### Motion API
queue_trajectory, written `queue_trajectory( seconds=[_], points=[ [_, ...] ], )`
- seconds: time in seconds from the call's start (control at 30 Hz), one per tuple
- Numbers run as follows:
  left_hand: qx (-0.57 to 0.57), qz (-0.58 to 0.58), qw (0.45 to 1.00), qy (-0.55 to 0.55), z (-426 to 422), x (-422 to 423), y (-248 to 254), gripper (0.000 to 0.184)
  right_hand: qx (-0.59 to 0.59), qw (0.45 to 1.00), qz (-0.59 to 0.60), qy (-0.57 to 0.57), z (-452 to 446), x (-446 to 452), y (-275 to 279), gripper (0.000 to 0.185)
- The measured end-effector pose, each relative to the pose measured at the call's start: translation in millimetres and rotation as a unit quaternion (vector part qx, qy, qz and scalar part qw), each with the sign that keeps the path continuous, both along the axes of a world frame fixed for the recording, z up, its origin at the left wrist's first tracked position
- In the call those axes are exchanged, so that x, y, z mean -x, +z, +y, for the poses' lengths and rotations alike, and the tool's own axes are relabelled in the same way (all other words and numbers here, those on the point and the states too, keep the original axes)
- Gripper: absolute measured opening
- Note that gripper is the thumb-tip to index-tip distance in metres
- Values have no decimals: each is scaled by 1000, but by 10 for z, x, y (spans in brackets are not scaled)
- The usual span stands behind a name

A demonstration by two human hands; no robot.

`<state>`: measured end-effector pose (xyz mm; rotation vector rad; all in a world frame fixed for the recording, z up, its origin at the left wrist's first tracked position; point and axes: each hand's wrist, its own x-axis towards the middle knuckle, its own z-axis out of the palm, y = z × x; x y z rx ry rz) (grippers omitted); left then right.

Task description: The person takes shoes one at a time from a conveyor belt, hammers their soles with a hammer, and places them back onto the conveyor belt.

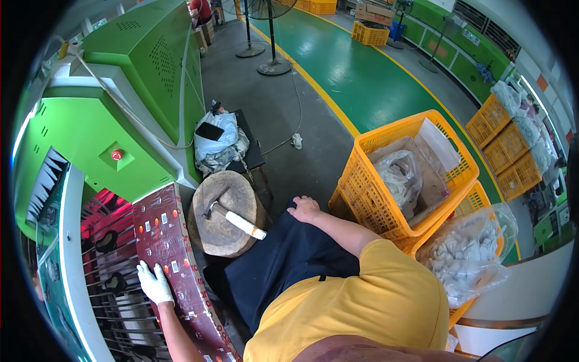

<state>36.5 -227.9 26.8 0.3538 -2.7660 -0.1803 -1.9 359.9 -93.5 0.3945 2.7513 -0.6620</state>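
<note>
Lower left, the gloved left hand (155,283) lies spread on a glossy maroon, orange-spotted panel (172,236); centre, the right hand (305,209) rests unclenched on dark trousers (301,252).

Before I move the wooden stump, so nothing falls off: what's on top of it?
A white-handled hammer lies on the wooden stump. The wood directly beneath the hammer is covered.

Left hand (155,283), white-gloved: on maroon patterned panel (187,279) | Right hand (306,209), bare: resting on dark-clad knee (286,226) | Hammer (241,223): lying on wooden stump (208,238) | Yellow crate (365,190): holding plastic bag (399,178), near person's right arm (347,230)
</note>
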Motion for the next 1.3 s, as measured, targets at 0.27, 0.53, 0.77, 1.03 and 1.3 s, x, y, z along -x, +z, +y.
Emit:
queue_trajectory(
  seconds=[0.27,0.53,0.77,1.03,1.3],
  points=[
    [-3,1,1000,-2,-4,9,3,65,-11,998,55,14,6,-16,-143,49],
    [2,4,1000,-3,-16,8,-15,65,-27,976,194,96,33,-66,-242,34],
    [-4,4,1000,-5,-14,7,-22,65,-26,990,98,97,-24,-28,-97,44],
    [17,1,1000,19,50,-10,47,70,-31,993,-29,113,-31,39,95,64],
    [9,-28,999,18,29,7,39,71,-18,995,-18,93,-22,58,32,59]
  ],
)
